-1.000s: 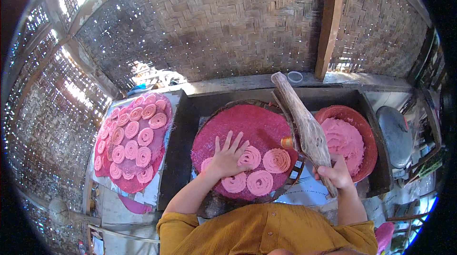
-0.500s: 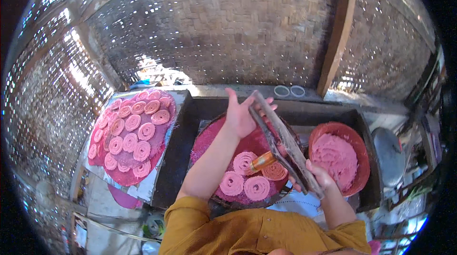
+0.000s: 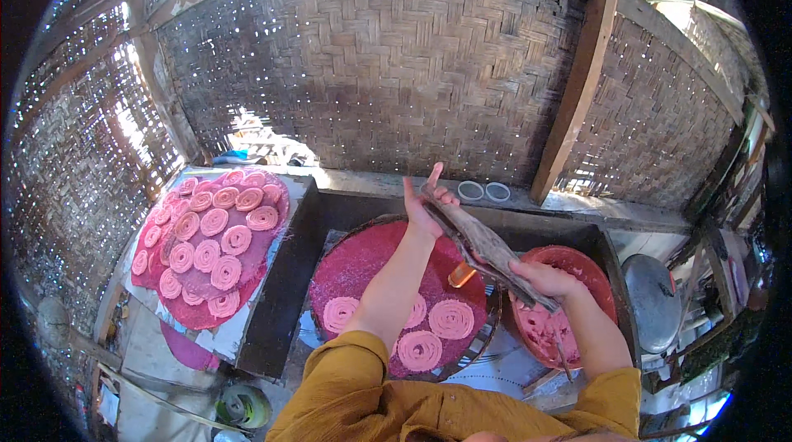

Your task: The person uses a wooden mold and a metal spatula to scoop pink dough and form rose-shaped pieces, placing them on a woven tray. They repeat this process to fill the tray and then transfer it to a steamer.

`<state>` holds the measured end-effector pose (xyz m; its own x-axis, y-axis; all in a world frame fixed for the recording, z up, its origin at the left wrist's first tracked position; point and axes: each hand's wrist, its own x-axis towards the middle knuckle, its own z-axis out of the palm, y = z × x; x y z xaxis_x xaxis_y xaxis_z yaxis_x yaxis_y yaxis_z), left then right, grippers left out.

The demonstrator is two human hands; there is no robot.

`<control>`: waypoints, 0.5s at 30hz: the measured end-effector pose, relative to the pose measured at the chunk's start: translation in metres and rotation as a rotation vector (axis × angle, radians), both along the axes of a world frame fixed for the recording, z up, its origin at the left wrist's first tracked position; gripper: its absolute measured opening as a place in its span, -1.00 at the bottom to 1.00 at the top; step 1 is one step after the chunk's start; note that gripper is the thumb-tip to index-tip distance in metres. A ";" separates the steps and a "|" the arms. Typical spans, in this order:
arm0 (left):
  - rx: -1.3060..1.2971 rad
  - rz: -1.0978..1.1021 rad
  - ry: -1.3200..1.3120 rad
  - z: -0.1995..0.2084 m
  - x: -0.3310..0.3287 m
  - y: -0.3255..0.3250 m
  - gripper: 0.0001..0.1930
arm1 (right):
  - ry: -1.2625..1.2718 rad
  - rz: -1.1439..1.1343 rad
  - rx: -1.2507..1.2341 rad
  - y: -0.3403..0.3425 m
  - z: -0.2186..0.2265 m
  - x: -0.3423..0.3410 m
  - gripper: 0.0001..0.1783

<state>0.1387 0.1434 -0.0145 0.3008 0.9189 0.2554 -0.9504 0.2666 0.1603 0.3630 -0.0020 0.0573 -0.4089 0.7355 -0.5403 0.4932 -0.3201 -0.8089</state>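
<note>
My left hand is closed around the far end of a long wooden hand press, its thumb and a finger pointing up. My right hand grips the press's near right end. The press slants across in front of me, its two bars close together. An orange-brown cylinder hangs below its middle, over a round pink-dusted tray. Coiled pink dough rosettes lie on the tray, one partly hidden by my left forearm. Right of it, a red bowl holds pink dough with a thin stick in it.
At left, a pink sheet on a board carries several more rosettes. A dark wooden frame surrounds the tray and bowl. Two pale rings lie on the ledge by the woven wall. A grey lid stands at right.
The press has turned flatter, and its bars look closer together. My left hand, spread beside the bar before, now wraps its end. The view has shifted; the bowl's stick now shows.
</note>
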 end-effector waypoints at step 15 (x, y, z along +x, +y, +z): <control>0.071 0.048 -0.098 0.008 0.003 -0.005 -0.34 | -0.218 -0.010 0.417 0.013 -0.013 0.011 -0.34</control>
